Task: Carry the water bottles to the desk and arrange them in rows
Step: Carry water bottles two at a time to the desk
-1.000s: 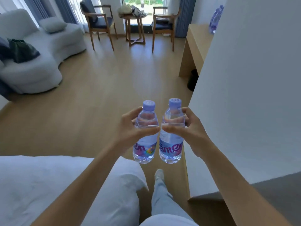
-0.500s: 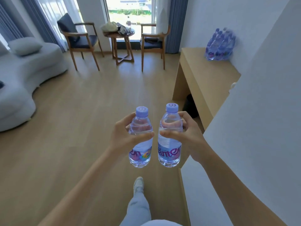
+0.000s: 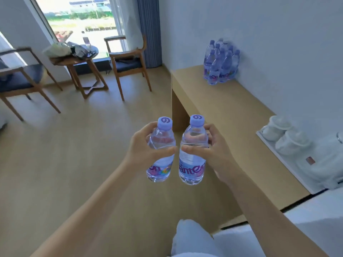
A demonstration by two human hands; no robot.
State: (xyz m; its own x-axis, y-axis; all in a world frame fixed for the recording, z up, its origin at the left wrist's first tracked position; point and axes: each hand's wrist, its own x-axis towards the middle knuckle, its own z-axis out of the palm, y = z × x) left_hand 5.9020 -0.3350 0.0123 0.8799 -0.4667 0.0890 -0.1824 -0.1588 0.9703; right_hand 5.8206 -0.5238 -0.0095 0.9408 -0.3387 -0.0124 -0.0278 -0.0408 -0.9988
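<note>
Clear plastic everywhere: left hand (image 3: 143, 145) grips one upright bottle (image 3: 161, 151), right hand (image 3: 213, 149) grips another bottle (image 3: 193, 153), bench (image 3: 228, 115) ahead with clustered bottles (image 3: 220, 62).

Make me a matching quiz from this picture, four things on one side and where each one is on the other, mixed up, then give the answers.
Things:
1. bottle with the full label showing
2. cluster of bottles
3. white cups
4. bags

Places:
A. on the small round table by the window
B. gripped in the right hand
C. at the desk's far end against the wall
D. on the tray at the desk's near end

Pairs: 1-B, 2-C, 3-D, 4-A
</note>
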